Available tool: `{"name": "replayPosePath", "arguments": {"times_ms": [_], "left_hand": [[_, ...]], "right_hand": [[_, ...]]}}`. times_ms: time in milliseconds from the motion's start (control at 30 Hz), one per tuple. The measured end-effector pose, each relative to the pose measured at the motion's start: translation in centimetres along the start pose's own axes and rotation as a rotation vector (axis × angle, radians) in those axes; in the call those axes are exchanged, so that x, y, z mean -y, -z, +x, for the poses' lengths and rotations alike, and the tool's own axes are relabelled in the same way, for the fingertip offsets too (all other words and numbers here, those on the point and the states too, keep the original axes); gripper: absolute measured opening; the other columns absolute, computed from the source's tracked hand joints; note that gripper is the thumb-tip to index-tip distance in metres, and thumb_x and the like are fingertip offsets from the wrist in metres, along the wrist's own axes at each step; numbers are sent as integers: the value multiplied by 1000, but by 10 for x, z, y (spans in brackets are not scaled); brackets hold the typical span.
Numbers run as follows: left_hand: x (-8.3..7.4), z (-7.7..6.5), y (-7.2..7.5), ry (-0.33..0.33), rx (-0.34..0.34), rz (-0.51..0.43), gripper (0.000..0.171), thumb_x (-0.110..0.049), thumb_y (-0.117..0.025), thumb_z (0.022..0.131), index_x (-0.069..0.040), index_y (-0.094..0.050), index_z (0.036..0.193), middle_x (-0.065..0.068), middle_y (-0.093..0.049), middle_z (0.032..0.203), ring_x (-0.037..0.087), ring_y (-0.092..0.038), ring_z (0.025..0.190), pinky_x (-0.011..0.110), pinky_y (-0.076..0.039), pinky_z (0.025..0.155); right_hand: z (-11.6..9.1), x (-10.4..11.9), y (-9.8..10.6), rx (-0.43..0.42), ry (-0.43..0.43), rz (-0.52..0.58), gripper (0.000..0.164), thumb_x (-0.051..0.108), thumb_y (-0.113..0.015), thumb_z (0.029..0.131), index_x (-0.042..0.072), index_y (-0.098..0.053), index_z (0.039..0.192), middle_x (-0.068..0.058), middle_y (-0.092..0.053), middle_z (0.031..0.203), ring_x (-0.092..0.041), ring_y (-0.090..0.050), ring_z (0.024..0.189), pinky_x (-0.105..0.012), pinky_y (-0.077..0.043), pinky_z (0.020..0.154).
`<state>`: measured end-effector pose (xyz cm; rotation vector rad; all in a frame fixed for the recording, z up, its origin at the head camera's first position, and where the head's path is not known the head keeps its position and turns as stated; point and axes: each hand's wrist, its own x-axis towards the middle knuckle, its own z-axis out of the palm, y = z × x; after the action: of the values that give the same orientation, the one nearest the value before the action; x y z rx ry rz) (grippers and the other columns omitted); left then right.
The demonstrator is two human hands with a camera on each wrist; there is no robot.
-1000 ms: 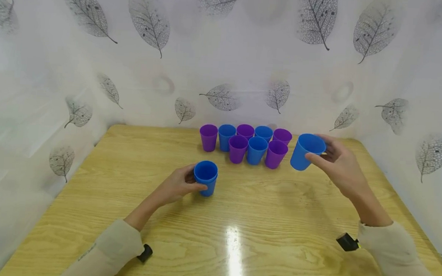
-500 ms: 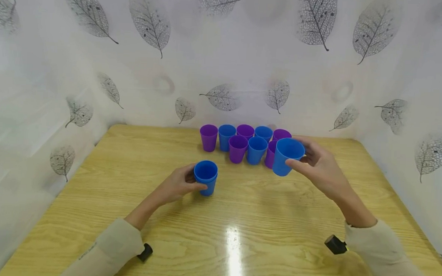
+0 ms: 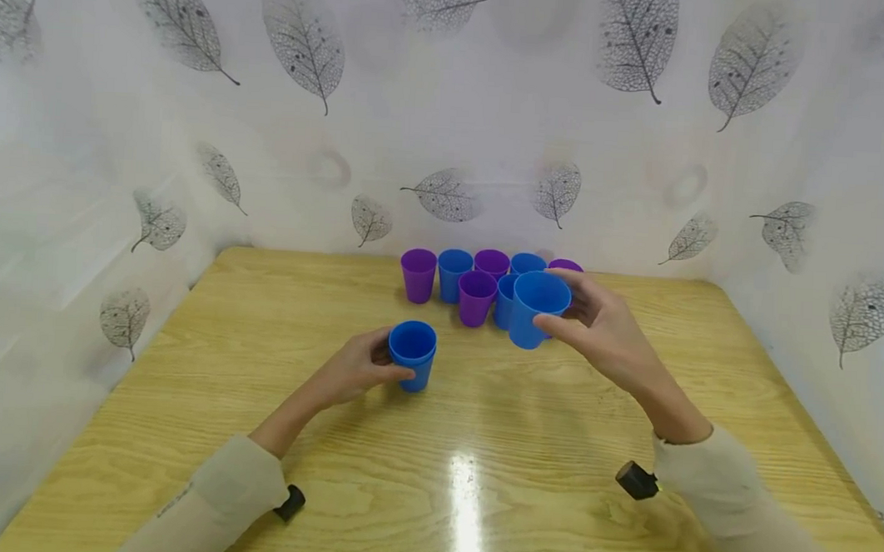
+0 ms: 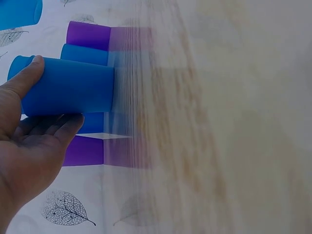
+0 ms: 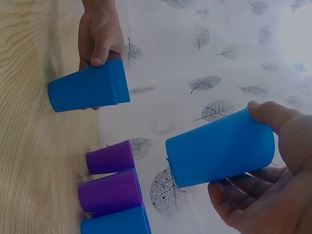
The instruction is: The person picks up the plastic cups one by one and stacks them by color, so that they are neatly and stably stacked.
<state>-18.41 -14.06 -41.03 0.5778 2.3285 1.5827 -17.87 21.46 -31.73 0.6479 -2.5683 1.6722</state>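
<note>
Near the middle of the table my left hand grips a stack of nested blue cups; in the right wrist view a second rim shows above the lower cup, and the stack stands upright on the wood. My right hand holds a single blue cup between thumb and fingers, raised above the table with its mouth up and slightly tilted. In the head view this cup overlaps the right end of the cup group behind it. The left wrist view shows my left thumb near the stack's rim.
Behind my hands, purple cups and blue cups stand upright in two rows near the back edge of the wooden table. A white leaf-print curtain rises along the back and sides.
My right hand has carried its blue cup leftward, from right of the cup group to in front of it, closer to the stack. The left hand and its stack stay in place.
</note>
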Motion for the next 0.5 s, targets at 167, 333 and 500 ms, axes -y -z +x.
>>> {"name": "replayPosePath", "arguments": {"times_ms": [167, 333, 500], "left_hand": [[0, 1, -1, -7, 0, 0, 63, -12, -76, 96, 5, -46, 149, 23, -58, 142, 37, -57, 132, 44, -50, 109], [0, 1, -1, -7, 2, -4, 64, -13, -76, 96, 5, -46, 149, 23, -58, 142, 38, -57, 132, 43, -50, 109], [0, 0, -1, -3, 3, -16, 65, -11, -76, 96, 5, -45, 151, 23, -58, 143, 38, -56, 133, 44, -49, 109]], "right_hand": [[8, 4, -9, 12, 8, 36, 61, 12, -75, 96, 3, -48, 150, -17, -64, 130, -27, -70, 99, -32, -63, 82], [14, 10, -20, 36, 25, 44, 64, 12, -76, 95, 4, -47, 151, -15, -65, 130, -30, -71, 103, -29, -61, 84], [23, 15, -32, 41, 30, 36, 64, 17, -78, 94, 7, -50, 150, -12, -65, 131, -32, -71, 103, -32, -62, 84]]}}
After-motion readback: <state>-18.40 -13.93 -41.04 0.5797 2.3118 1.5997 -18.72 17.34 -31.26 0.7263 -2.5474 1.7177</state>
